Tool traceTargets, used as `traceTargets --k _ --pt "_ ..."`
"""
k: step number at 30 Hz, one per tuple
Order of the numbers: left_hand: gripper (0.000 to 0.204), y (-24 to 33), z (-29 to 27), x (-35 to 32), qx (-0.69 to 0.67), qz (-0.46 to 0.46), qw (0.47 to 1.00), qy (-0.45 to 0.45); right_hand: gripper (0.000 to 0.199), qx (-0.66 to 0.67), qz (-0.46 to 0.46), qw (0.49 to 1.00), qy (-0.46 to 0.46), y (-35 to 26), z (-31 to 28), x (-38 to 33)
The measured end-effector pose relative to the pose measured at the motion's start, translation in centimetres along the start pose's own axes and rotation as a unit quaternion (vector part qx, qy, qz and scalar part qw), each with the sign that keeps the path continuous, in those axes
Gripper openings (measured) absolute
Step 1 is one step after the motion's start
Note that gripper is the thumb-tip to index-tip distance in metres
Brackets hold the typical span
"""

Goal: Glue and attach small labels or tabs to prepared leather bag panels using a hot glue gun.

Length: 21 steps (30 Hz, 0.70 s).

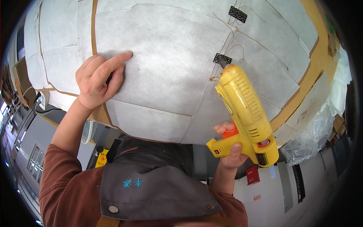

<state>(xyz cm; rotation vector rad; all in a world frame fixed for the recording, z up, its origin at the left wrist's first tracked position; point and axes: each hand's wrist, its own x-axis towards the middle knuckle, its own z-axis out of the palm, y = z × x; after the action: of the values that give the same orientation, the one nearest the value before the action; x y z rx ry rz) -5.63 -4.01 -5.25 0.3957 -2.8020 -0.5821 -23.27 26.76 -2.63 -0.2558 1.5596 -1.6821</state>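
My right hand (233,158) grips the handle of a yellow hot glue gun (245,106), with fingers by its orange trigger. The nozzle points away from me and meets, or hovers just over, a small black perforated patch (219,59); I cannot tell if it touches. A translucent glue stick (272,172) pokes out of the gun's rear. On the left, my left hand (96,81) rests on a broad white sheet-covered panel (162,79). Its index finger is stretched out, the others are bent, and nothing shows in it.
Farther up the panel is a second black patch (238,14), with thin strands near both. Brown board (291,100) borders the panel at right, beside crumpled clear plastic (302,145). Below the panel's near edge is my dark apron (151,181). A yellow sign (101,157) stands lower left.
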Motion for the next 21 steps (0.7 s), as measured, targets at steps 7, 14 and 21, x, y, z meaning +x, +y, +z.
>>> traceTargets --k 7,14,21 --pt "0.037 -0.03 0.22 0.19 0.009 -0.003 1.000 0.016 0.056 -0.032 -0.012 0.999 0.024 -0.26 -0.64 -0.08" --pt "0.039 0.02 0.01 -0.17 -0.002 -0.009 1.000 -0.007 0.049 0.028 0.004 0.999 0.046 -0.51 -0.52 -0.06" --pt "0.037 0.12 0.18 0.36 0.006 -0.006 1.000 0.008 0.049 0.019 0.009 0.999 0.048 -0.50 -0.62 -0.05"
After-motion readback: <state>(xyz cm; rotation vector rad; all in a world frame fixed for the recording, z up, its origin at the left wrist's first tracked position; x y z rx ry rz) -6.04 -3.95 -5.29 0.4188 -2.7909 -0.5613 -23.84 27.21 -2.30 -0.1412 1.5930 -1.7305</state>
